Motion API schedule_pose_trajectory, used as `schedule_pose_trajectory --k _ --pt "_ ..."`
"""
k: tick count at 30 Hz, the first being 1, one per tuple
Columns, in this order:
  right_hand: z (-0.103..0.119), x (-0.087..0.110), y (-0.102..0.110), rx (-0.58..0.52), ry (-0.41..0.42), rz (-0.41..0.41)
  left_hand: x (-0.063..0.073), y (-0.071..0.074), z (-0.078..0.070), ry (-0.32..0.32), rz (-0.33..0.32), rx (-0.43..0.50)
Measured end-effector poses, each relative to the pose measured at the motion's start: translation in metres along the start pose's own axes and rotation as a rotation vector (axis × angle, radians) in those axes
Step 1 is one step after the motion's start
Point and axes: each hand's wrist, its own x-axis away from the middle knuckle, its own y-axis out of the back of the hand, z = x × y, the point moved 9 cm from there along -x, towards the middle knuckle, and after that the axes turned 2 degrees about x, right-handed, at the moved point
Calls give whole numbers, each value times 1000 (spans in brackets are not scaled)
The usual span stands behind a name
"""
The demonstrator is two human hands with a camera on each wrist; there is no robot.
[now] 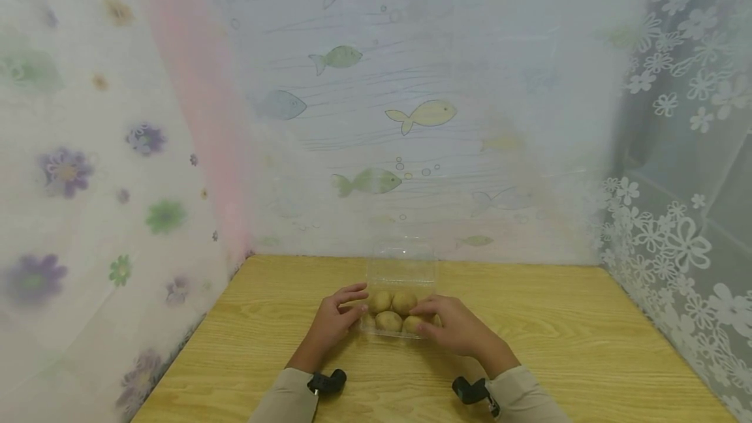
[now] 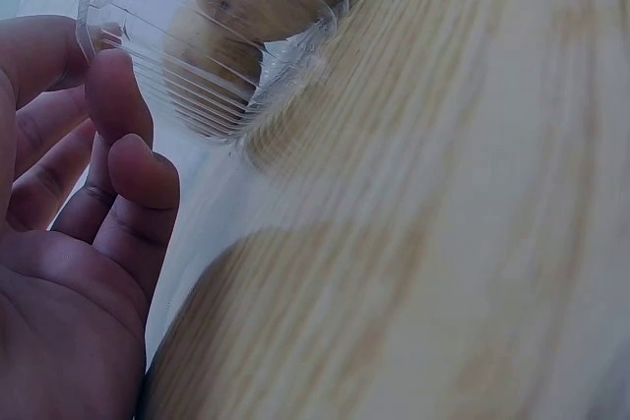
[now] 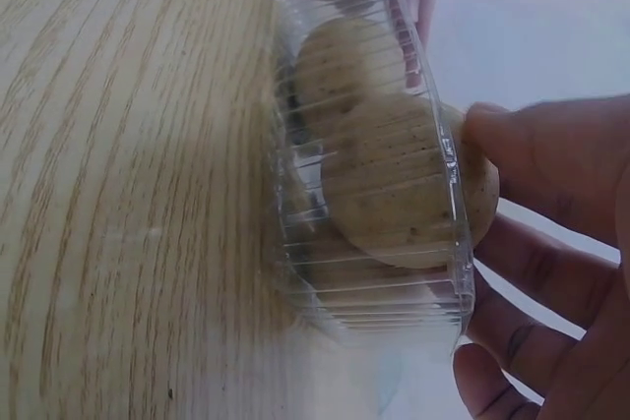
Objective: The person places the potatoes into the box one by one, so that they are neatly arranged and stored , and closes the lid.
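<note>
A clear plastic clamshell box (image 1: 369,330) stands on the table with its lid (image 1: 402,271) raised at the back. Several potatoes (image 1: 388,322) lie in its tray. At the tray's left end, my left hand (image 1: 330,322) pinches the rim with thumb and curled fingers; the left wrist view shows the ribbed wall (image 2: 187,95) beside the fingertips. My right hand (image 1: 461,326) holds the front right potato (image 3: 394,184), which pokes above the rim. Its thumb lies against that potato in the right wrist view, while the other fingers are partly hidden behind the tray edge.
The wood-grain table (image 1: 558,338) extends to both sides of the box. Behind it hangs a translucent curtain (image 1: 499,83) printed with fish, and flowered sheets (image 1: 88,227) enclose the sides. Black wrist devices (image 1: 329,382) sit at both cuffs.
</note>
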Motion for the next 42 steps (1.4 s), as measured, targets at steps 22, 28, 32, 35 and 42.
schedule_pose_trajectory --k 22,28,32,35,42 --pt "1 -1 4 39 23 -92 1 -1 2 21 2 21" --pt "1 -2 3 31 13 -89 1 -1 2 23 -2 18" --pt "2 -2 2 8 -3 -76 1 -1 0 6 3 15" --pt "3 -2 2 6 -8 -70 1 -1 -2 2 4 5" --pt "2 -3 -1 4 -5 -66 1 -1 0 10 3 4"
